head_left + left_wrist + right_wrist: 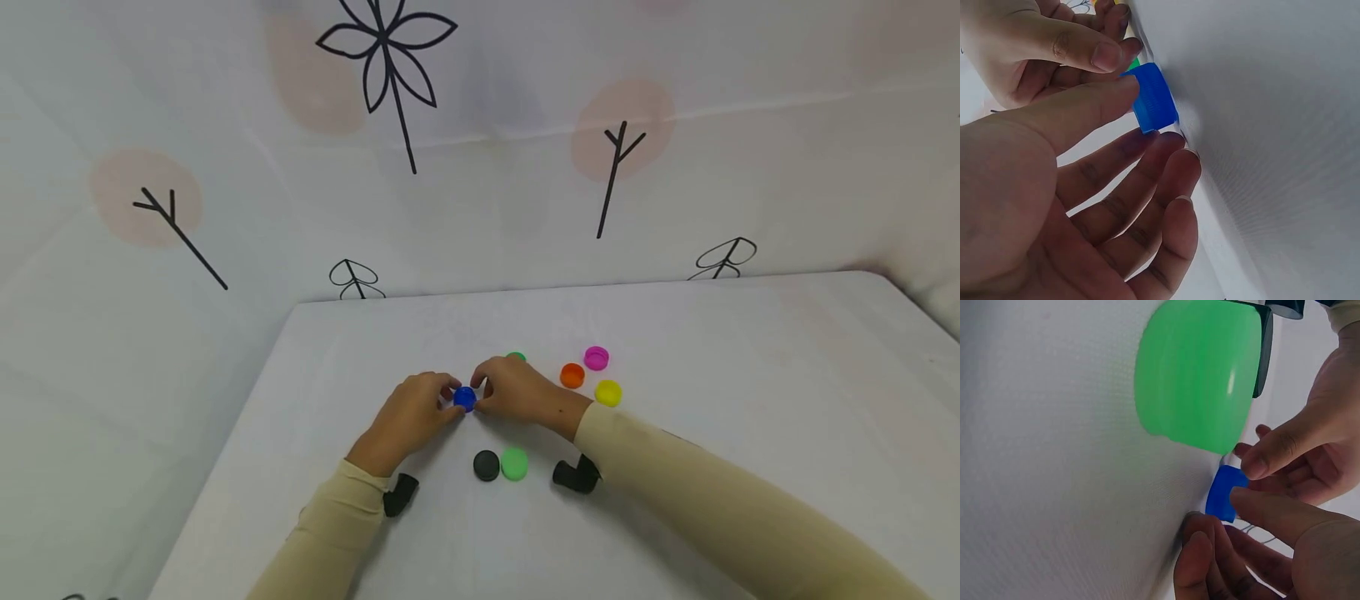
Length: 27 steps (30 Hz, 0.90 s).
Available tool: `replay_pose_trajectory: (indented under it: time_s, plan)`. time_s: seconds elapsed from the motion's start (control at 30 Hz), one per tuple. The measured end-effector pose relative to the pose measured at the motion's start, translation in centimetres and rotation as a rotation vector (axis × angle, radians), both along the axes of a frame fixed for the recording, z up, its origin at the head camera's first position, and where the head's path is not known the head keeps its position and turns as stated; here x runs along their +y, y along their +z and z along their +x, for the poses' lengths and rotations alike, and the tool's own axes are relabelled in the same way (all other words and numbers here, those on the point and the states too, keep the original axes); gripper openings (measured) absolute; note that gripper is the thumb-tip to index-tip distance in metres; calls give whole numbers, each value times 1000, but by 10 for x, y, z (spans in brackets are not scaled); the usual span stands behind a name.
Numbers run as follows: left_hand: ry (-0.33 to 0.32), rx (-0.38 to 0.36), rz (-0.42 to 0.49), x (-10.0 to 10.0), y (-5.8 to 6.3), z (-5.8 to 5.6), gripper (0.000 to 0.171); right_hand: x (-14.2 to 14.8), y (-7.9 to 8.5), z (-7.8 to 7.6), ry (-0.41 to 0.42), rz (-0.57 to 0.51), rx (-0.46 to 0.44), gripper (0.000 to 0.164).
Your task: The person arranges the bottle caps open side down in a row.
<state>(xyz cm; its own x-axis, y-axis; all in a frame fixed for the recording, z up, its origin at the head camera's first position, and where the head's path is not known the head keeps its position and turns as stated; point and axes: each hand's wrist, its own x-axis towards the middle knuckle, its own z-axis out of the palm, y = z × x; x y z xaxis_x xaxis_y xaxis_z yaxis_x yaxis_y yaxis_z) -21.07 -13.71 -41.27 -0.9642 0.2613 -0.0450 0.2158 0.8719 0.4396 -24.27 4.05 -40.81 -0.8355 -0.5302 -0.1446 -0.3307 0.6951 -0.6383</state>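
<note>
Between my two hands, low at the table surface, is a blue bottle cap [465,399] with ridged sides. My left hand [411,414] pinches it from the left; in the left wrist view its thumb lies over the cap [1159,103] and a fingertip meets the lower edge. From the other side my right hand [517,392] holds it with curled fingers and thumb, the thumb overlapping the cap [1217,495] in the right wrist view. A black cap [486,466] and a light green cap [514,464] lie side by side nearer to me.
Beyond my right wrist lie orange [572,376], magenta [597,358] and yellow [608,393] caps. Another green cap [516,356] is partly hidden behind my right hand. Black pipe-like pieces [575,477] lie beside both forearms. A patterned cloth [495,200] hangs behind the table.
</note>
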Motion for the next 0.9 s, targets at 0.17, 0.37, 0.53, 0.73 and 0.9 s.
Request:
replay_pose_trajectory:
  time_s: [0.17,0.37,0.53,0.73,0.9]
  plan:
    - [-1,2,3,1,0,0,28,-1,-1,-1,8,-3,6,26]
    - [0,1,-2,1,0,-1,25,-3,-1,0,17,9,41,23]
    - [-3,-15,0,0,0,-1,20,-6,-1,1,28,28,59,20]
    - [-20,-27,22,0,1,0,18,-5,0,2,39,28,64,20]
    - [-38,-23,55,0,4,3,23,0,4,3,43,-5,112,22]
